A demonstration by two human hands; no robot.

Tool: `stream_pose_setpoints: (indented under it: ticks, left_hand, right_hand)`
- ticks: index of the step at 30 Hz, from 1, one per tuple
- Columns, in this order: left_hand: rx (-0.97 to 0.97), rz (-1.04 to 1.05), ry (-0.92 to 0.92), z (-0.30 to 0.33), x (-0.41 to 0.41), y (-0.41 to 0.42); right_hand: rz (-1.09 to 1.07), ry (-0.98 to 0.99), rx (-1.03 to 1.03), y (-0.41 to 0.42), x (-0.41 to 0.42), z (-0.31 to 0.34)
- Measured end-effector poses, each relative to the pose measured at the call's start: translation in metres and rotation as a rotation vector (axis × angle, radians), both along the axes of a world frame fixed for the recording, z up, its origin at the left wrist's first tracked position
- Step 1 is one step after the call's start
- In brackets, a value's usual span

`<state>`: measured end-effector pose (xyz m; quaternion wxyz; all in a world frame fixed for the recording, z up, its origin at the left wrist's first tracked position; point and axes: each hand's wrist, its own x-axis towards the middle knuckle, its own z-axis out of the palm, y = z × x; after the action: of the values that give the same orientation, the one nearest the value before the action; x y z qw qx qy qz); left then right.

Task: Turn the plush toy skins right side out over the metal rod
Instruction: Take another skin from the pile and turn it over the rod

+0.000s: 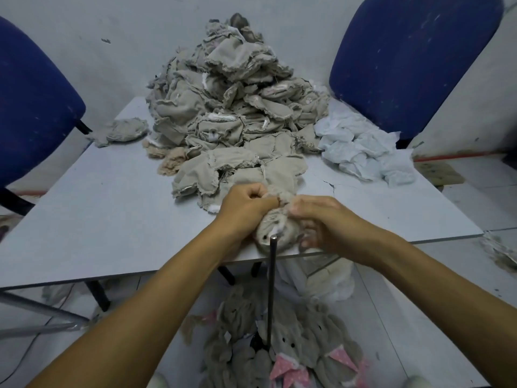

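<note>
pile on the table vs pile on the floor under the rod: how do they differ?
The table pile shows flat, matte fabric with frayed raw seam edges; the floor pile looks fuzzy and puffed. The floor pile shows dark eyes and pink dotted ears; the table pile shows almost none. The table pile is heaped high against the wall; the floor pile spreads low around the metal rod. Both are grey-beige plush skins.

Beige plush skin (pixel 275 231) bunched atop upright metal rod (pixel 270 292)

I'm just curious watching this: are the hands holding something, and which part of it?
Yes. Both the left hand and right hand pinch the far end of one beige plush skin, just beyond the metal rod tip.
</note>
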<state>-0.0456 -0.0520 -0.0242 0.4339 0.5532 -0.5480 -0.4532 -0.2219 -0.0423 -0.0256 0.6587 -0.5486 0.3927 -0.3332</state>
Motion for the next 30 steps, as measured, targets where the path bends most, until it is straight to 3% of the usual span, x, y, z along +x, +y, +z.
stream_pose_setpoints:
  ticks: [2,4,8,10,13,17,21,24,30]
  left_hand:
    - [-0.013,0.099,-0.016,-0.005,-0.002,0.0]
    - [0.004,0.104,0.0,-0.005,-0.006,0.0]
    - [0.211,-0.346,0.242,0.006,0.003,-0.002]
    - [0.19,-0.443,0.197,0.009,0.004,0.002]
    - [-0.048,-0.298,0.014,0.013,0.0,0.008]
    - [-0.433,-0.269,-0.24,0.02,0.002,0.016]
    - [-0.844,-0.251,-0.368,0.022,0.013,0.033]
    - [-0.981,-0.247,-0.449,0.02,0.026,0.038]
    - [-1.048,-0.298,-0.657,-0.002,0.039,0.061]
  right_hand:
    - [0.151,0.03,-0.032,0.003,-0.003,0.0]
    - [0.123,0.085,-0.112,0.003,-0.006,0.001]
    - [-0.045,0.118,-0.212,0.004,-0.018,-0.001]
    - [-0.094,0.101,-0.215,0.006,-0.021,-0.003]
    - [-0.093,0.137,-0.292,0.007,-0.015,0.001]
    - [-0.348,0.399,-0.779,0.015,-0.004,0.005]
    - [-0.328,0.451,-1.185,0.034,0.002,0.008]
    - [-0.264,0.512,-1.337,0.042,0.003,0.01]
    - [-0.13,0.656,-1.466,0.057,0.003,-0.002]
